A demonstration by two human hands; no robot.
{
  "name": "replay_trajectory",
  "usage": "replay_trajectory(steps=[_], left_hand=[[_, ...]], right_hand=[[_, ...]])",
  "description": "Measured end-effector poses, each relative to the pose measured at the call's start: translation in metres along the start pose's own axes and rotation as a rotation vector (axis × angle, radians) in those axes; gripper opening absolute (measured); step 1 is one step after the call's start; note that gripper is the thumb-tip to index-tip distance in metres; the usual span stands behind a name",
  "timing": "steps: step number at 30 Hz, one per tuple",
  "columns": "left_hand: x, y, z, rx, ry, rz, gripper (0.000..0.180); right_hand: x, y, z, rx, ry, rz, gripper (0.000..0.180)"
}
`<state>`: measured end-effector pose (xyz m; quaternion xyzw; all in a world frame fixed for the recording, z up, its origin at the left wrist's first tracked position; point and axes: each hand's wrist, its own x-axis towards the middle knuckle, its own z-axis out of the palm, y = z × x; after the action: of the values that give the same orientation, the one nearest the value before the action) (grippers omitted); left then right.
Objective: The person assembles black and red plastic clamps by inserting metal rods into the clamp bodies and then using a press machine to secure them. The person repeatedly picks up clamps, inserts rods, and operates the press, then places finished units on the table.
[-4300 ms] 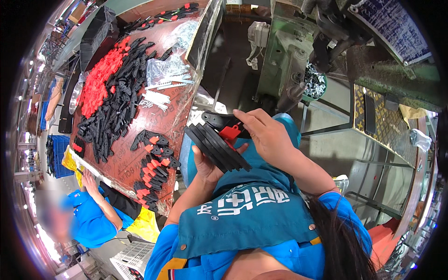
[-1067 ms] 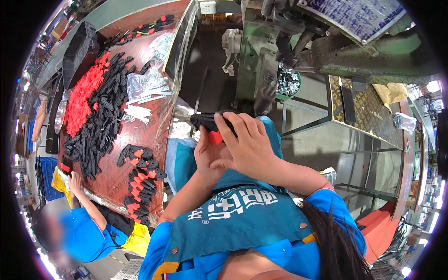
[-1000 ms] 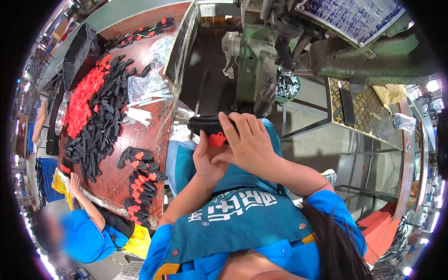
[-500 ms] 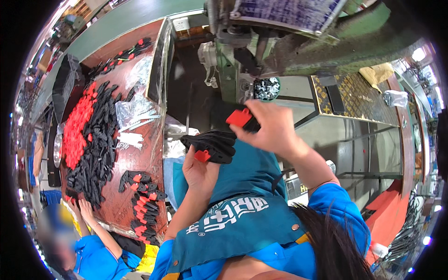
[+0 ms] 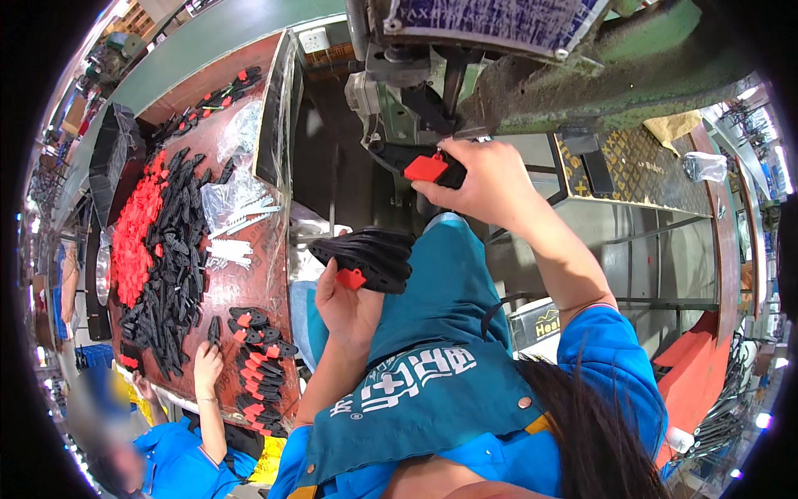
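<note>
The right hand (image 5: 490, 179) pinches 1 black part with a red tab (image 5: 428, 166), fingers closed on its right end; its long axis runs toward 9 o'clock, under the green machine (image 5: 532, 91) head at 12 o'clock. The left hand (image 5: 353, 303), at 7 o'clock and farther off, grips a stack of black parts (image 5: 366, 258).

Rectangular plate (image 5: 490, 18) with pale lettering on dark blue ground sat at top centre, fixed to machine head. Clear crumpled plastic bags (image 5: 229, 195) lay on brown surface (image 5: 278, 274), beside black and red parts. Another clear bag (image 5: 705, 166) rested far right on patterned shelf. Small black label (image 5: 544, 323) with pale lettering showed on box below right forearm.
</note>
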<state>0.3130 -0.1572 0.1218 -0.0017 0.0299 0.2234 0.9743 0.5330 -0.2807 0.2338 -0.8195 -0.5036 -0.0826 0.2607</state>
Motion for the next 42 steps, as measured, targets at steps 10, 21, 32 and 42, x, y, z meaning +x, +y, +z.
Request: replay_trajectory(steps=[10,21,32,42], left_hand=[[-0.005,0.009,0.001,-0.036,0.015,-0.03,0.042],[0.02,-0.009,0.038,-0.04,-0.115,-0.187,0.054],[0.021,-0.018,0.02,0.107,-0.051,-0.053,0.059],[0.005,-0.029,0.025,0.336,-0.075,-0.043,0.059]], right_hand=[[-0.007,0.006,0.008,0.158,0.093,0.063,0.051],[-0.007,-0.006,-0.013,-0.113,0.118,0.014,0.055],[-0.057,-0.033,-0.008,0.132,-0.167,-0.184,0.099],[-0.045,-0.064,0.038,-0.059,0.161,-0.385,0.076]])
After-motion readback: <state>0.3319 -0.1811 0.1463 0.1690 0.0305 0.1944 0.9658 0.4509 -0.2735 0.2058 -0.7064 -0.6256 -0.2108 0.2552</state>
